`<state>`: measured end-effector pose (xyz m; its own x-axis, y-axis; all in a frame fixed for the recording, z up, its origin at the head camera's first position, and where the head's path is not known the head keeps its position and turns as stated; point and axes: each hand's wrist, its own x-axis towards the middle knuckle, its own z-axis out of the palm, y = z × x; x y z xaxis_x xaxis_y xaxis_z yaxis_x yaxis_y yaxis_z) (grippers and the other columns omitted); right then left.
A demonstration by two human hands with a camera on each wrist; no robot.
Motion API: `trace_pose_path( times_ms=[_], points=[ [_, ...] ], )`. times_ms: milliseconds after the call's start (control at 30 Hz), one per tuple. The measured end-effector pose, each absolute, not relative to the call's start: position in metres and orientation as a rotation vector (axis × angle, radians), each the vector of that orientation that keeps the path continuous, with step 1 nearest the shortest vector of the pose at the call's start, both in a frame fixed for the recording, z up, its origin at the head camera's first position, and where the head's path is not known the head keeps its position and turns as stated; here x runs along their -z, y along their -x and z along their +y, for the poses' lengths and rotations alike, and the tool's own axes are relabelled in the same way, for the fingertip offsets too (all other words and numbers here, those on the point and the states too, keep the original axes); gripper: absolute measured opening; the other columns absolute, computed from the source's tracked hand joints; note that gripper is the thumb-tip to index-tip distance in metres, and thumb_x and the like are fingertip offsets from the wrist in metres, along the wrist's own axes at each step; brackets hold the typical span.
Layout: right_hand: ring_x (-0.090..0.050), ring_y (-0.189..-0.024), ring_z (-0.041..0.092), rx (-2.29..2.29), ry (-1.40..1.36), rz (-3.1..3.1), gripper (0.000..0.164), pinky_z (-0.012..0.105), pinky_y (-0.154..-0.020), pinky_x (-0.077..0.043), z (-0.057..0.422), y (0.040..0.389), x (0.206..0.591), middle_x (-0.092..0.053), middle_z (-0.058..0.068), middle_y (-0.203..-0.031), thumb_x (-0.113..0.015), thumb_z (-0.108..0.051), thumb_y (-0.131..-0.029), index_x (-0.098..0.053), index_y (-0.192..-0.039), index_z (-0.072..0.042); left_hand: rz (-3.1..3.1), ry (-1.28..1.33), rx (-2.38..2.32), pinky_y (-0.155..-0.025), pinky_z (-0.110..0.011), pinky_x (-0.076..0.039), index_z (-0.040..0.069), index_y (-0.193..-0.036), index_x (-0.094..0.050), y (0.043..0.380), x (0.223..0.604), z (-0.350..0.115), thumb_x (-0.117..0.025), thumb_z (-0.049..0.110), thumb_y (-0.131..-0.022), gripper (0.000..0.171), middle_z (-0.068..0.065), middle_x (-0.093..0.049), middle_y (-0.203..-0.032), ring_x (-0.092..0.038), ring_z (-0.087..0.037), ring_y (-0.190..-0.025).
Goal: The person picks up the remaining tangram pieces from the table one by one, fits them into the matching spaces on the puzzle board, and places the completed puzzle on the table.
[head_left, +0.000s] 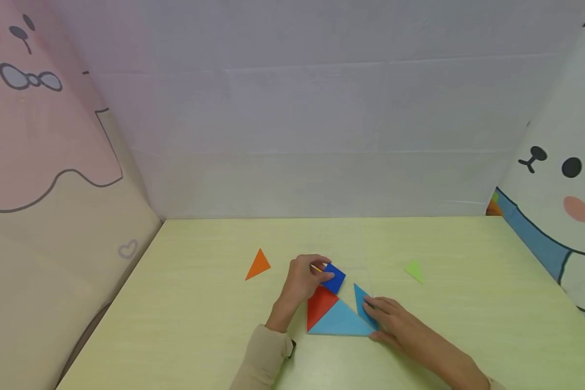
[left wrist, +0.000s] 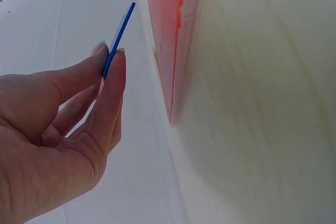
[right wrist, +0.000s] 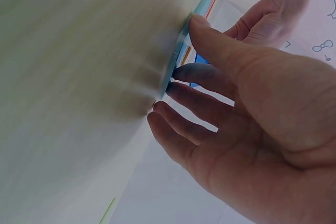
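In left hand (head_left: 302, 276), blue square (head_left: 337, 280); under right hand (head_left: 395, 323), blue triangle (head_left: 360, 303).

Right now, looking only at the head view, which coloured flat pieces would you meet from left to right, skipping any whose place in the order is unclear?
Bright orange triangle → dark blue square → medium blue triangle touched by the right hand → light green triangle.

Beyond the red piece (head_left: 319, 304), the left hand (head_left: 303, 276) hides part of the blue square (head_left: 337, 278) and most of a yellow piece (head_left: 316, 268); right of the red piece, the right hand (head_left: 392, 322) partly covers a blue triangle (head_left: 360, 303).
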<state>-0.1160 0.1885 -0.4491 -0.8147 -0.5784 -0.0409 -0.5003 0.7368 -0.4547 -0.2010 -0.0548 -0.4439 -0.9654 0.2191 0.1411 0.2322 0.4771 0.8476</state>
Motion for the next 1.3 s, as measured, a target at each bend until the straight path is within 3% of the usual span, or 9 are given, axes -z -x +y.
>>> trace_pose_path(
  times_ms=[1300],
  points=[
    [-0.048, -0.134, 0.041, 0.631, 0.849, 2.761, 0.059, 0.057, -0.105, -0.046, 0.188, 0.115, 0.451, -0.051, 0.021, -0.149, -0.071, -0.026, -0.098, -0.054, -0.144, 0.006, -2.831, 0.401, 1.449, -0.067, -0.027, -0.058, -0.004, -0.109, -0.073, 0.203, 0.444, -0.039, -0.078, -0.001, -0.089, 0.021, -0.008, -0.065, -0.085, -0.059, -0.017, -0.074]
  ],
)
